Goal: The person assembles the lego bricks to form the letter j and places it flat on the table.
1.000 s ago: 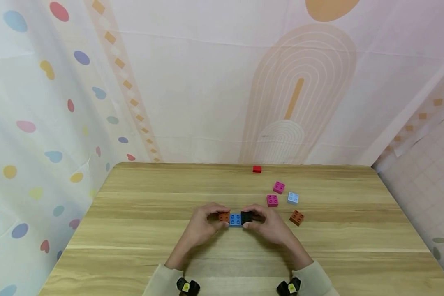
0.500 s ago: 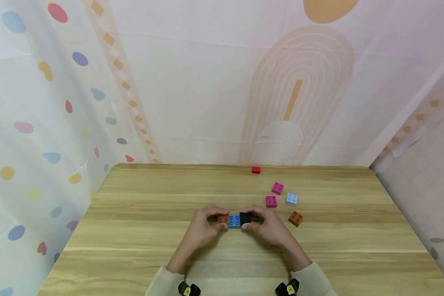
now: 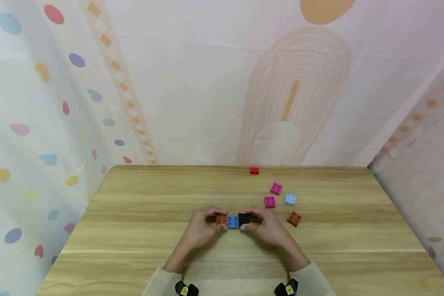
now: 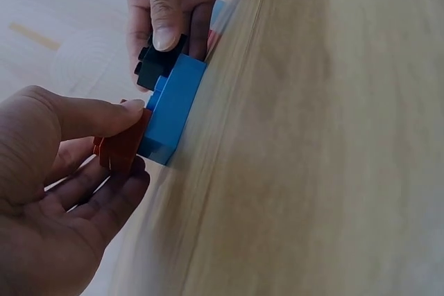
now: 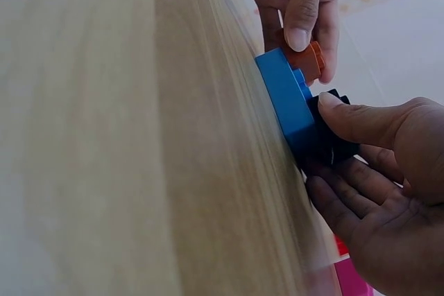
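A long blue brick (image 3: 232, 222) lies between my hands, low over the table, with studs showing at its middle. My left hand (image 3: 201, 226) pinches an orange-brown brick (image 4: 123, 142) at its left end, thumb on the near side and fingers behind. At the other end, my right hand (image 3: 268, 226) grips a black brick (image 5: 334, 129) between thumb and fingers. Both smaller bricks sit on the studded side of the blue brick, as the wrist views show, with a gap between them. The fingers hide part of each small brick.
Beyond my right hand lie two magenta bricks (image 3: 269, 202), a light blue brick (image 3: 290, 199) and a brown brick (image 3: 294, 219). Farther back, a red brick (image 3: 254, 170) rests near the far edge of the wooden table (image 3: 140, 205). A patterned curtain (image 3: 192, 90) hangs behind it.
Both hands keep their grip on the bricks, which stay in place on the table. Only the head view has shifted slightly.
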The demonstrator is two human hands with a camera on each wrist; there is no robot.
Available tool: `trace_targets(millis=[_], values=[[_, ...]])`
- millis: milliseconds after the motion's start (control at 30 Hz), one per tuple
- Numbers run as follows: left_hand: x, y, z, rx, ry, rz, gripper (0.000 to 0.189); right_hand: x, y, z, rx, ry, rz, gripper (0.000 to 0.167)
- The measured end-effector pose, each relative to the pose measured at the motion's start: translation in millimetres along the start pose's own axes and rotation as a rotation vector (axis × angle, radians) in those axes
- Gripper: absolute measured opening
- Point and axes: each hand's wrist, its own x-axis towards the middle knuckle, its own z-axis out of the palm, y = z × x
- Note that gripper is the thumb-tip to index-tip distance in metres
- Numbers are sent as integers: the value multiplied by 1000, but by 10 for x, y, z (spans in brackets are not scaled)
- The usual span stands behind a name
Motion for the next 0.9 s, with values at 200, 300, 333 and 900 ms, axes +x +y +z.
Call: trace_targets(millis=[200,300,333,900], values=[[-12,7,-5,12,-24,18,37,2,-6,0,-11,2,3,32],[-11,19,3,-4,-35,29,38,-2,-9,0,-10,3,0,32],[-8,25,9,-12,-40,34,38,-4,-10,0,-11,3,-4,32],[-13,59,132,-54,-83,61,44,-20,3,-4,-27,-40,-80,35]])
